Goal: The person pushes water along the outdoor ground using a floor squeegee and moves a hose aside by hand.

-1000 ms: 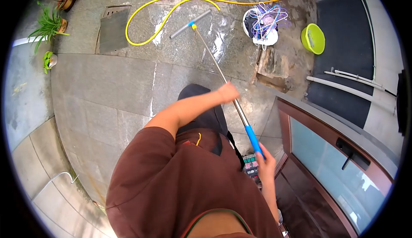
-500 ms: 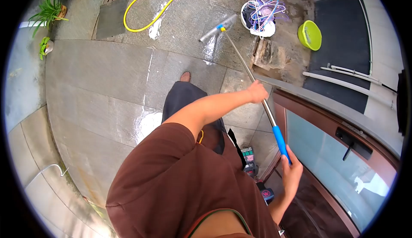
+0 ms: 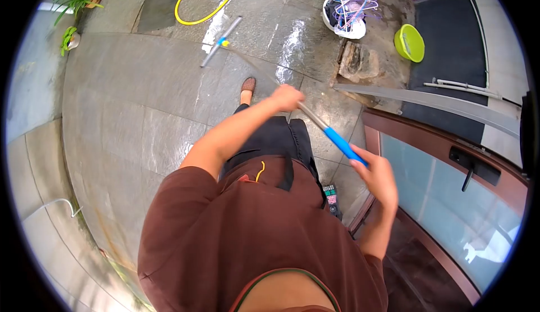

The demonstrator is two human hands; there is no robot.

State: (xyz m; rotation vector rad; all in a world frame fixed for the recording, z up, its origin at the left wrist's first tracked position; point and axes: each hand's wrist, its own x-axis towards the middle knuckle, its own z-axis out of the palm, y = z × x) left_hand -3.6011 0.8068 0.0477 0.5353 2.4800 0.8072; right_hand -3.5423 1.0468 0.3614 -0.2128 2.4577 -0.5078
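Left hand (image 3: 287, 97) clamped round squeegee (image 3: 313, 117), right hand (image 3: 377, 172) holding grip (image 3: 342, 143). Blade (image 3: 222, 42) far left on wet floor (image 3: 292, 47), between shoe (image 3: 248, 84) and hose (image 3: 194, 21). Pushing farther could snag hose; wet floor could make shoe slip.

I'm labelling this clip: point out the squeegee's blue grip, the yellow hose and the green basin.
Blue grip (image 3: 344, 145), head view: middle of its length.
Yellow hose (image 3: 192, 23), head view: bottom of its loop.
Green basin (image 3: 416, 42), head view: inner wall, right side.
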